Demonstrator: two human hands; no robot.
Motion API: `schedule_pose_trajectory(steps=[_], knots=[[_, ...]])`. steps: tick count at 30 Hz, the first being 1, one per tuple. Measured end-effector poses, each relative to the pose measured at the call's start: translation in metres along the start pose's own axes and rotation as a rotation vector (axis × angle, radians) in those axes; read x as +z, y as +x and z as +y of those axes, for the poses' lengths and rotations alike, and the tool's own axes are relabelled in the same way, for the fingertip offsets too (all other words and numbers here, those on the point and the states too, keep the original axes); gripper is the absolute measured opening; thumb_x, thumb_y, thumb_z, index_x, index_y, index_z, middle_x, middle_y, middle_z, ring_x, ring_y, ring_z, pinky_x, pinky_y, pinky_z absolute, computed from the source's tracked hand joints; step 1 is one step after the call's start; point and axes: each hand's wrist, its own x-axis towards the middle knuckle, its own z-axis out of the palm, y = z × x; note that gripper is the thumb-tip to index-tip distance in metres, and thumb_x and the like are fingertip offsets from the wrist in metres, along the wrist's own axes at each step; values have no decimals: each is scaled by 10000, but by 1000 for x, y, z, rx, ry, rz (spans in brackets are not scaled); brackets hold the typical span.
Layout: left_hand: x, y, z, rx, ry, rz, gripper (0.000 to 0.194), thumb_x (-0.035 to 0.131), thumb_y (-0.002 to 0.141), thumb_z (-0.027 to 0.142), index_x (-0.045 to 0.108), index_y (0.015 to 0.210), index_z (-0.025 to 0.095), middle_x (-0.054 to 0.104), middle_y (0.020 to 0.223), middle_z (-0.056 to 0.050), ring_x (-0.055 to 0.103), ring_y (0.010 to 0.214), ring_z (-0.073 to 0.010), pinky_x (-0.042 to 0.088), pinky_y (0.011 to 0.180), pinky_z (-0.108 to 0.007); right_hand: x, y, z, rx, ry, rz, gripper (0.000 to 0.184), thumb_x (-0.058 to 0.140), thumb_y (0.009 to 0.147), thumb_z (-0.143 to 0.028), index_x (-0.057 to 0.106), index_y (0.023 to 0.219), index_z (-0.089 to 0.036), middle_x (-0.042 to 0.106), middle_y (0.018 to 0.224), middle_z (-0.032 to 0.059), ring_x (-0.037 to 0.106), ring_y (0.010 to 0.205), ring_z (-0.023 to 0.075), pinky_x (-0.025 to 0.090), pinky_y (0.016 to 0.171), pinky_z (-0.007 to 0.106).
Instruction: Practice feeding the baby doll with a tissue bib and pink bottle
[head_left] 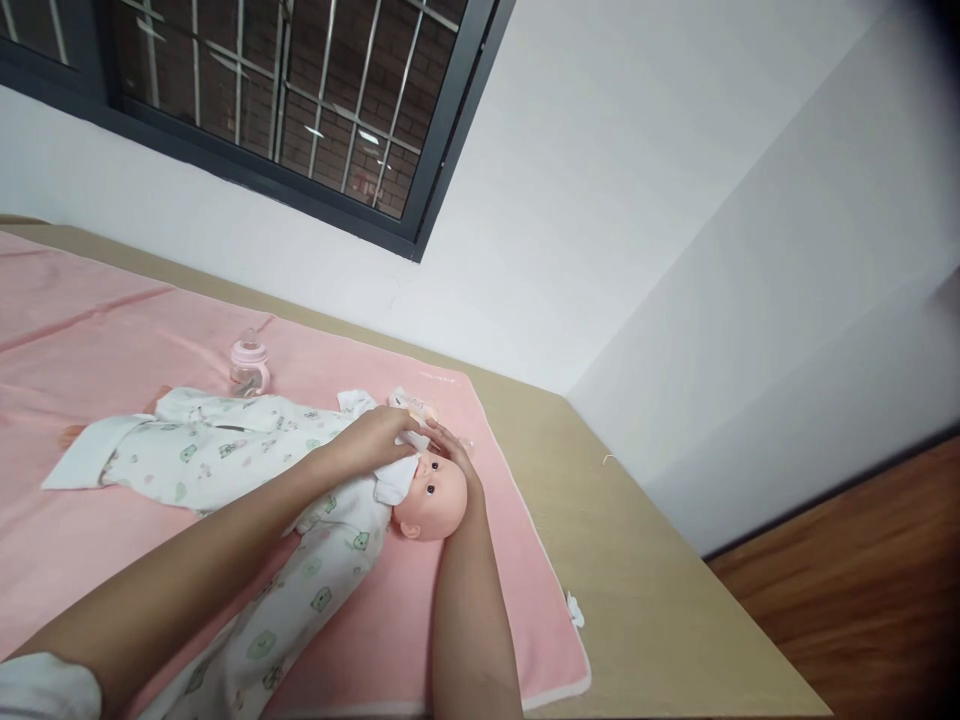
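A baby doll [444, 500] lies on its back in a white suit [247, 440] printed with small green and brown figures. My left hand [384, 436] reaches across its chest, fingers bent at a white cloth [396, 480] by the doll's chin. The fingertips are partly hidden, but they appear closed on that cloth. Around the far side of the doll's head curves my right hand [454, 452], its fingers stretched out together and touching the head. Just beyond both hands, a small clear-and-white item [409, 402] is partly covered; I cannot tell its kind.
A pink blanket [150, 330] lies under the doll on a tan surface [600, 520]. A pink-lidded baby bottle [250, 366] stands beyond the doll's legs. Behind are a white wall [600, 150] and a dark-framed barred window [300, 100]. A small white scrap [574, 610] lies at the blanket's edge.
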Motion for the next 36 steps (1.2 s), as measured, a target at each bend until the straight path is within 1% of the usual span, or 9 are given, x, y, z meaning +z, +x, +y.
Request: schedule_pose_trajectory(steps=[6,8,10,12,17,21,25,32,36], knots=[[-4,-6,8,18,-22,-120,236,583,720,142,716,909,188,725,925,-35,653,855,-224,422,679,-255,-4,2,3,0,5,-10,378,703,707,-353,629,1056,-229,730,992,39,661,1053,230,432,1030,433],[-4,-7,10,1,-4,-148,192,584,712,152,710,853,183,721,875,-32,649,809,-221,403,636,-251,-6,5,5,-2,13,-26,381,706,706,-359,627,1059,-238,731,986,31,667,1036,223,431,1035,434],[-4,-7,13,-21,19,-160,110,582,718,172,686,754,180,700,775,-24,637,739,-215,378,599,-255,-9,7,7,-3,27,-43,396,716,699,-370,622,1061,-240,729,994,29,670,1028,218,428,1039,430],[-3,-7,15,-17,23,-156,93,575,731,185,665,709,182,676,719,-15,622,695,-206,359,579,-259,-11,9,9,1,42,-56,423,728,688,-379,615,1069,-237,726,1011,29,669,1032,216,425,1042,428],[-1,-6,16,-26,31,-120,78,602,739,213,668,760,177,686,788,-33,623,743,-222,364,584,-266,-11,9,11,7,69,-65,445,744,676,-381,609,1072,-232,729,1011,22,673,1024,217,413,1053,425],[1,-6,14,-19,26,-82,63,594,760,209,643,736,176,672,755,-29,623,723,-217,370,579,-270,-8,6,8,-3,57,-58,444,749,675,-378,615,1074,-234,731,1018,23,674,1020,210,409,1054,404],[2,-5,12,-28,30,-62,105,606,788,234,628,700,180,662,739,-28,627,723,-217,386,587,-273,-3,1,3,4,12,-27,424,744,676,-391,638,1056,-238,731,1015,38,658,1058,219,409,1047,397],[3,-4,10,-26,89,-32,81,608,814,209,661,762,178,686,831,-48,644,811,-239,420,661,-279,1,-2,-3,12,4,-12,385,734,683,-390,651,1025,-234,729,1030,49,645,1080,228,393,1057,426],[4,-3,8,-40,96,-13,88,608,810,210,687,828,176,696,856,-57,645,824,-248,425,654,-288,3,-1,-3,3,25,-1,351,742,668,-363,654,980,-227,735,977,49,640,1083,229,395,1056,433]])
